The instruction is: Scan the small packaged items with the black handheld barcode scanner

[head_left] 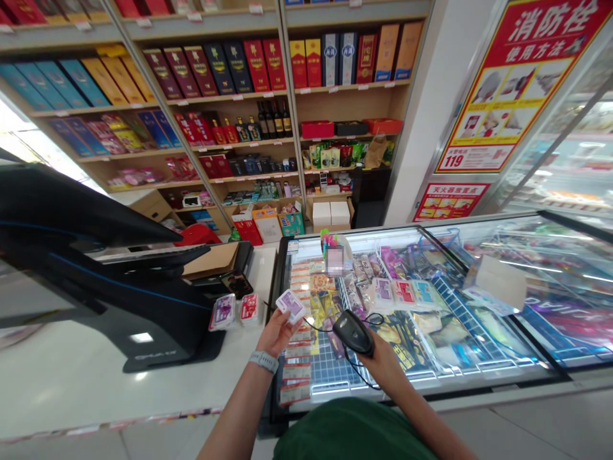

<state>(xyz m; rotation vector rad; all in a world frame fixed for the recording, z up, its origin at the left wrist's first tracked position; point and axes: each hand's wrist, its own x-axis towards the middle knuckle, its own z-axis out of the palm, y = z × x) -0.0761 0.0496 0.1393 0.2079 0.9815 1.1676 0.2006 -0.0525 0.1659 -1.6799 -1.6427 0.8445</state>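
Head cam at a shop counter, going left to right: there's a big black till (90, 255) on a white counter (143, 390), with a flat piece of cardboard (211, 260) up against it. Two packets (236, 309) sit on the counter right by the till, one purple and one red. Just right of those is my left hand (275, 333), wristband (264, 361) on, with thumb and fingers pinched together on a small packet (291, 305), which is held up over the near corner of the freezer (421, 383). My right hand (378, 365) has a black scanner (353, 333) tilted in the palm, its fingers curled round underneath and mostly hidden, with the cable (357, 370) looping down. The freezer has a glass top and a pile of snacks (402, 294), though it's hard to say if they're on or under the glass. Behind it all are shelves (230, 96) of boxed liquor, and a red sign (522, 83) is far right.
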